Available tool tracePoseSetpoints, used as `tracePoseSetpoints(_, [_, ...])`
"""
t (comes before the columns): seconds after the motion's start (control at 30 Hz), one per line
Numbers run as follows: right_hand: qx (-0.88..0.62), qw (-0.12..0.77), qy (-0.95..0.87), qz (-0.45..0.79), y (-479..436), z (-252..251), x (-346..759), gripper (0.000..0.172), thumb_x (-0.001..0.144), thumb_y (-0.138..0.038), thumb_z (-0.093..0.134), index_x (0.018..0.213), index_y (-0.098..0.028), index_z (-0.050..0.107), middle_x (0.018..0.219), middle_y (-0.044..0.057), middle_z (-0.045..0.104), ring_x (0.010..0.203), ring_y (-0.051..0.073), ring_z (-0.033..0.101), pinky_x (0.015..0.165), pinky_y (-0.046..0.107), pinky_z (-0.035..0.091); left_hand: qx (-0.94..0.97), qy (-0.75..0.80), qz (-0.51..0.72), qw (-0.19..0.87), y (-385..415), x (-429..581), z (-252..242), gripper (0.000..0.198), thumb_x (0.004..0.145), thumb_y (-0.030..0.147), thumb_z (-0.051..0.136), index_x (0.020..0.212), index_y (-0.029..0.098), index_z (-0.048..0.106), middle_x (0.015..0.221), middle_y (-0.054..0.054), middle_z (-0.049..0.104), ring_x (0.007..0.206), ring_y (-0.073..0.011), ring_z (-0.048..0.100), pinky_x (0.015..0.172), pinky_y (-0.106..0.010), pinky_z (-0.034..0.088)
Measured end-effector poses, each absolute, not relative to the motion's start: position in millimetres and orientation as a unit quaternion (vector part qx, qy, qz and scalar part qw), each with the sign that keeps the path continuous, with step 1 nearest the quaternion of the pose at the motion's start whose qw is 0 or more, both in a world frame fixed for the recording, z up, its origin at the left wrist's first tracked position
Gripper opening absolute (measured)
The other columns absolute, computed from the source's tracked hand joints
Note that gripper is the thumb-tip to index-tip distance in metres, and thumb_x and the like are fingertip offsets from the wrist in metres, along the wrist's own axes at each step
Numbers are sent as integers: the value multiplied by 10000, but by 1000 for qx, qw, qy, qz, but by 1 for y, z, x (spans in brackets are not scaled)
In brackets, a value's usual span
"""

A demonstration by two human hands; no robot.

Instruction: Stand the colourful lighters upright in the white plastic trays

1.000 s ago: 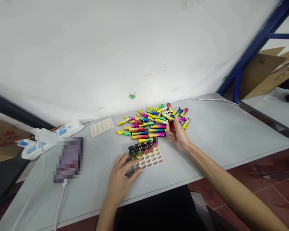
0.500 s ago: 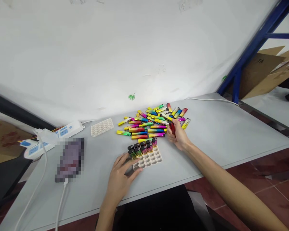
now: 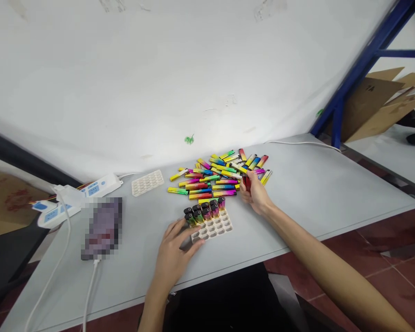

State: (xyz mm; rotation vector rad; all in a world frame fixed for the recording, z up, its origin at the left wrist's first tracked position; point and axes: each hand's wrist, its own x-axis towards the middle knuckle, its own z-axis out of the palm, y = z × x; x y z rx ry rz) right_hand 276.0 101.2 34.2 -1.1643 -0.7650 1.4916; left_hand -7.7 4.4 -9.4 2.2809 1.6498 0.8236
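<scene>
Single view from a camera worn on the person's head, looking forward and down across a grey bench (image 3: 297, 184); near enough that the left hand (image 3: 173, 253) and right hand (image 3: 257, 193) sit below centre, their forearms (image 3: 325, 258) cut by the lower edge; a pale wall (image 3: 180, 69) beyond fills most of the upper half.

This looks like a small workshop or packing room: a heap of lighters (image 3: 224, 181) and a moulded tray (image 3: 222, 224) occupy the grey table (image 3: 304, 189) at centre. Blue metal framing (image 3: 358, 69) and open cardboard boxes (image 3: 373, 103) at upper right, plus a scuffed white wall (image 3: 152, 78) behind, fit that.
</scene>
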Motion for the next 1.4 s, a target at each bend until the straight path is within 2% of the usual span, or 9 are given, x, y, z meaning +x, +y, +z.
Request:
tracePoseSetpoints(0.13, [-476,559,-390,556,103,27,275,547,933,-669,359,677,-212,516,535,-41,377,437,101,308,430,247,272,777,557,280,94,5,-7,-8,282,865,481,662,1102,356,752,1268,-70,645,1227,-302,547,986,-519,532])
tracePoseSetpoints(0.2, [-487,577,-454,472,101,24,275,507,918,-675,419,767,-214,565,645,-9,500,572,138,472,554,274,406,779,554,280,90,6,-7,-8,275,863,468,669,1100,357,752,1260,-62,651,1216,-295,557,984,-507,536])
tracePoseSetpoints(0.27, [-507,568,-523,384,95,23,276,433,896,-637,524,841,-215,608,791,19,588,756,173,554,714,305,456,782,549,283,83,6,-8,-8,269,861,460,674,1095,355,753,1254,-57,655,1205,-290,564,984,-499,537])
tracePoseSetpoints(0.33, [-523,539,-578,319,86,27,280,352,864,-569,626,891,-219,647,870,27,618,846,192,563,774,321,445,784,545,285,79,6,-8,-9,272,864,465,670,1097,351,753,1258,-59,653,1202,-291,565,984,-499,537])
tracePoseSetpoints(0.57, [-521,474,-627,332,54,46,285,309,846,-512,689,894,-207,664,736,10,655,679,175,579,648,313,442,788,543,280,83,6,-8,-9,293,872,479,658,1122,352,742,1284,-63,637,1211,-287,548,996,-502,524])
tracePoseSetpoints(0.93, [-536,330,-747,213,44,40,270,241,906,-446,644,1063,-275,710,1045,65,736,707,203,641,655,334,481,791,532,293,75,6,-7,-7,278,877,451,659,1116,339,745,1271,-57,647,1194,-282,558,973,-475,540])
tracePoseSetpoints(1.07, [-552,287,-764,171,45,43,268,226,907,-475,640,962,-268,712,992,50,745,676,198,623,643,324,437,793,535,284,72,5,-6,-5,285,883,473,642,1111,338,747,1292,-56,641,1200,-288,556,971,-476,541])
tracePoseSetpoints(1.23, [-554,305,-758,161,66,38,277,470,1054,-428,300,866,-236,685,858,60,714,779,214,628,710,333,442,793,535,284,67,5,-5,-5,287,879,470,650,1108,329,751,1296,-65,641,1197,-291,561,970,-481,542])
tracePoseSetpoints(1.4, [-549,250,-797,-14,92,18,290,269,951,-404,545,1037,-200,700,1018,127,656,990,311,541,843,427,467,795,532,285,64,5,-6,-7,281,879,459,656,1114,334,746,1297,-59,639,1198,-285,558,974,-477,542])
